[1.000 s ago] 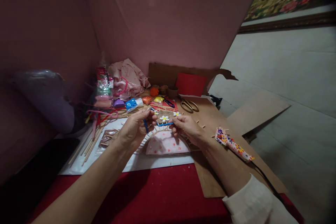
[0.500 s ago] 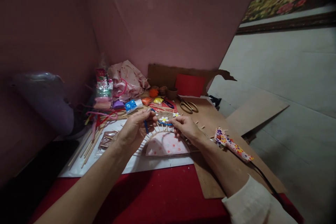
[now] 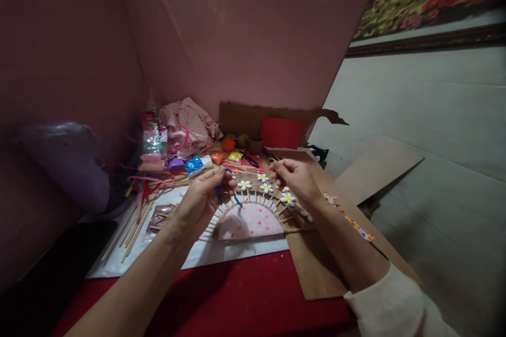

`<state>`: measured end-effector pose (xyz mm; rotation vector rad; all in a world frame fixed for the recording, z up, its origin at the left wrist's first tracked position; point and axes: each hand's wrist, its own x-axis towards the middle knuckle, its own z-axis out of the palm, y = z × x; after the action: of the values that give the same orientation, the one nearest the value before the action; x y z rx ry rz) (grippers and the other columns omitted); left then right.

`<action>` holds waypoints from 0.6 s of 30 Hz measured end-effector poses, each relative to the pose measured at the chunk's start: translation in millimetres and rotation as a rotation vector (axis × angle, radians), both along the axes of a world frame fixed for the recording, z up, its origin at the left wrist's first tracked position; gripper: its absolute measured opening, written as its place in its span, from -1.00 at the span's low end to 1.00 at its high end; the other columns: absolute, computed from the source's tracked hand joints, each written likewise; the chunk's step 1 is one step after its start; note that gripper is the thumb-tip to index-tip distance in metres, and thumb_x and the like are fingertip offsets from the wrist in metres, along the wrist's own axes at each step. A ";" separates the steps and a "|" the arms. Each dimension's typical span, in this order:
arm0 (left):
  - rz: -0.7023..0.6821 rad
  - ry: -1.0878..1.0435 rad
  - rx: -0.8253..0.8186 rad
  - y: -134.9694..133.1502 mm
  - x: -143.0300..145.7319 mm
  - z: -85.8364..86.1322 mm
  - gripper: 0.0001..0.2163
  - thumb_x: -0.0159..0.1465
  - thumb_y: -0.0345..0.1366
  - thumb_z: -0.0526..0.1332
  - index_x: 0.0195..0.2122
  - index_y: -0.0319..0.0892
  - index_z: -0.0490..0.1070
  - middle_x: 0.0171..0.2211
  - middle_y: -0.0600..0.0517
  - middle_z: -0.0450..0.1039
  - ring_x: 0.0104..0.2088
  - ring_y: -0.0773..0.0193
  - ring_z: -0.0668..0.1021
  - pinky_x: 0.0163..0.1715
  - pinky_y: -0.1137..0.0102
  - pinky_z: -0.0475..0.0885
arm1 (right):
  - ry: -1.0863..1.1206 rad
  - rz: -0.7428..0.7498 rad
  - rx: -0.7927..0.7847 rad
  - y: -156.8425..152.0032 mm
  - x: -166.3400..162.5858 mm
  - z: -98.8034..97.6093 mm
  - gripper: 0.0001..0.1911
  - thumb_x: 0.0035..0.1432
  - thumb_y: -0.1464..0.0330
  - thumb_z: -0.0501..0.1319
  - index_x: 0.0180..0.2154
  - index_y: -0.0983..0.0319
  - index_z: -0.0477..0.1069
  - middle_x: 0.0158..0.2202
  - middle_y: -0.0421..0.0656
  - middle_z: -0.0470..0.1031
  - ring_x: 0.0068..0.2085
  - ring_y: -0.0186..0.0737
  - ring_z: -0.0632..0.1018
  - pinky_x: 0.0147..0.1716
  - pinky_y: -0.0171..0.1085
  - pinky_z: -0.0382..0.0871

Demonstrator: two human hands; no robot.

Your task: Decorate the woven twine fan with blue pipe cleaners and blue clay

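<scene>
A half-round craft piece (image 3: 250,219) lies in front of me: pink dotted fabric in the middle, thin sticks fanning out to a woven arch with small white daisies (image 3: 266,188). My left hand (image 3: 202,196) is closed, pinching a blue pipe cleaner (image 3: 218,193) at the arch's left end. My right hand (image 3: 295,176) hovers above the arch's far right side, next to the daisies, with its fingers curled together; I cannot make out anything in them.
A white sheet (image 3: 197,250) and brown cardboard (image 3: 316,268) cover the red table. Loose sticks (image 3: 136,218), coloured clay packets (image 3: 195,163), pink cloth (image 3: 190,118) and a red card (image 3: 281,131) lie behind. A patterned glue gun (image 3: 353,225) lies at the right.
My right hand has let go of the blue pipe cleaner and moved up and right, past the daisies. The left hand still pinches it. The view has tilted a little.
</scene>
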<state>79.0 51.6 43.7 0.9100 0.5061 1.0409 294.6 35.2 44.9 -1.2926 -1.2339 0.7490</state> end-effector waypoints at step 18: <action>0.066 -0.016 -0.042 -5.8 0.5 15.7 -0.87 0.20 -0.34 0.16 -0.41 -0.28 0.43 -0.47 0.00 0.41 -0.47 0.38 0.46 -0.52 0.52 0.41 | -1.033 -0.154 -0.561 -100.7 148.0 -28.1 -0.39 -0.21 0.25 0.35 -0.05 0.33 0.38 -0.15 0.02 0.48 -0.16 -0.03 0.50 -0.23 -0.22 0.36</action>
<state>79.5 45.8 59.4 0.8521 0.5464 1.0930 442.6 -65.6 16.7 -2.3732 -1.7429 0.2800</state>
